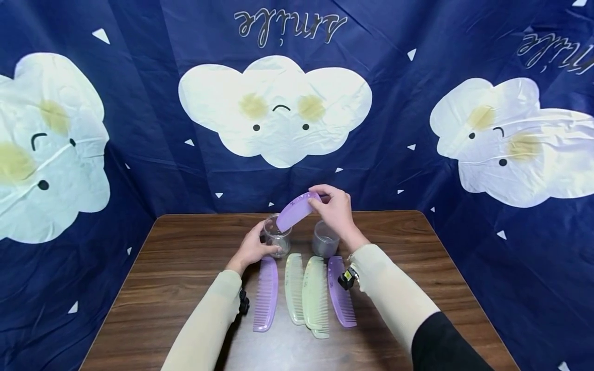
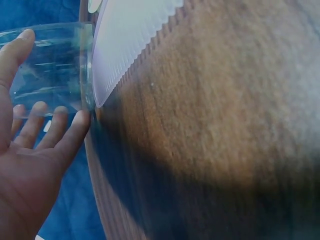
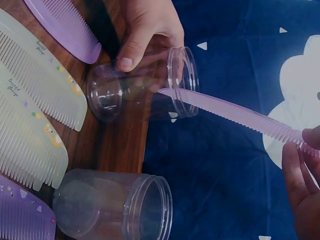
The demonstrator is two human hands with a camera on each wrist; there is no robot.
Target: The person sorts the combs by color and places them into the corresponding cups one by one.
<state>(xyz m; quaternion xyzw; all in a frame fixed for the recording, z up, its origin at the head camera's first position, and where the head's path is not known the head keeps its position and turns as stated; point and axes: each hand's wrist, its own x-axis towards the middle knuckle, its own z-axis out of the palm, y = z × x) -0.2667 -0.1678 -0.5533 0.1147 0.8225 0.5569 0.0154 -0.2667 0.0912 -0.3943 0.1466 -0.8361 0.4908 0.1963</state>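
At the upper middle of the frame the left hand [image 3: 145, 30] is gripping a clear jar [image 3: 142, 87], its thumb pressing on the wall; the right hand [image 3: 302, 190], at the lower right edge, is pinching one end of a purple comb [image 3: 235, 112], whose other end is touching the jar's rim; a second clear jar [image 3: 112, 207] is standing at the bottom; pale green combs [image 3: 35, 100] and purple combs [image 3: 65, 25] are lying on the desk [image 3: 120, 145] at left.

Four combs [image 1: 303, 293] lie side by side before two jars [image 1: 300, 238] on the table [image 1: 162, 273].
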